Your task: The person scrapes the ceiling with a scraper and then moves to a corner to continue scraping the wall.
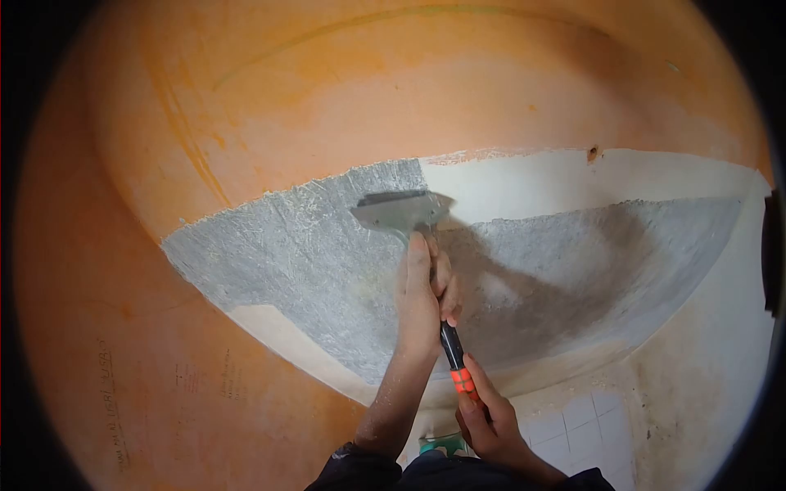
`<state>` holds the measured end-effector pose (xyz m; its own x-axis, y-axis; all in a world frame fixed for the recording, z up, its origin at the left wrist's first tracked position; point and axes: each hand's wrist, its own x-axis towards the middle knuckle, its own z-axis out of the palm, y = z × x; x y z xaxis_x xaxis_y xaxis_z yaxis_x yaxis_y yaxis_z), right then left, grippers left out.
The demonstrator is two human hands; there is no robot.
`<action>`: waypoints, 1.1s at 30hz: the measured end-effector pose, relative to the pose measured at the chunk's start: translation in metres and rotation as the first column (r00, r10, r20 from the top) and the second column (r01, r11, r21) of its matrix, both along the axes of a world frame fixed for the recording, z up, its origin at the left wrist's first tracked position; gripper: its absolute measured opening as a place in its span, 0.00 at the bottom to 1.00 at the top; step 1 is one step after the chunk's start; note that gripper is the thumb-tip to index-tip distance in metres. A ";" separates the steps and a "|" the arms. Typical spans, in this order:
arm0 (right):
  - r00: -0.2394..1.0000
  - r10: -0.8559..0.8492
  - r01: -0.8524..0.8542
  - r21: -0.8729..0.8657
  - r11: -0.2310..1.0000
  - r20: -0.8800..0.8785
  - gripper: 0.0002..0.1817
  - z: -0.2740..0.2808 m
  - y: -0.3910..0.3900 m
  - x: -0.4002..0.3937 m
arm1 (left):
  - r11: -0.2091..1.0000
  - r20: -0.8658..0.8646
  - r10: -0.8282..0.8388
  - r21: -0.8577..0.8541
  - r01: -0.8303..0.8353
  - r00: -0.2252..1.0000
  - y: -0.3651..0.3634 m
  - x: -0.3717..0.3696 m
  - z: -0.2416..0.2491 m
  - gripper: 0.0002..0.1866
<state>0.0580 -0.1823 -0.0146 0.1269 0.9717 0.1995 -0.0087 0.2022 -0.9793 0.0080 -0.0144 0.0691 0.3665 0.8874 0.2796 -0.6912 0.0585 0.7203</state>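
Note:
A wide-bladed scraper point(401, 211) lies against the wall, its blade near the line between the grey scraped area point(270, 245) and a white strip point(524, 184). My left hand point(426, 282) is closed around the handle's upper part, just under the head, with the thumb pointing along it. Lower down, my right hand point(494, 421) grips the orange and black end of the handle. Pale dust marks my left forearm. Part of the black shaft shows between the hands.
Orange painted wall point(344, 106) stretches above the grey area and down the left side, where small handwriting shows. A small hole point(594, 153) sits at the white strip's upper edge. White tiles point(577, 430) and something green point(444, 444) lie below. A dark upright object point(771, 254) stands at the right edge.

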 end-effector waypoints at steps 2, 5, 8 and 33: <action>1.000 0.002 -0.002 0.001 1.000 -0.013 0.32 0.000 0.001 0.002 | 1.000 -0.033 0.000 -0.010 -0.001 0.999 -0.004 0.001 -0.004 0.17; 1.000 0.008 -0.008 0.013 1.000 -0.003 0.32 0.008 0.002 0.004 | 1.000 -0.005 0.023 0.013 -0.023 1.000 -0.001 0.002 0.008 0.17; 1.000 0.024 -0.025 0.054 0.998 0.018 0.32 0.006 0.005 0.002 | 1.000 0.000 -0.006 -0.005 0.006 1.000 0.001 -0.002 0.001 0.17; 0.996 0.081 -0.083 0.071 0.994 0.024 0.33 0.016 0.007 0.007 | 1.000 0.023 0.006 0.000 -0.006 1.000 0.001 0.000 0.015 0.17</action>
<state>0.0651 -0.1757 0.0013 0.0424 0.9615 0.2714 -0.0076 0.2719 -0.9623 0.0085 -0.0131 0.0845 0.3550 0.8896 0.2875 -0.7077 0.0548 0.7044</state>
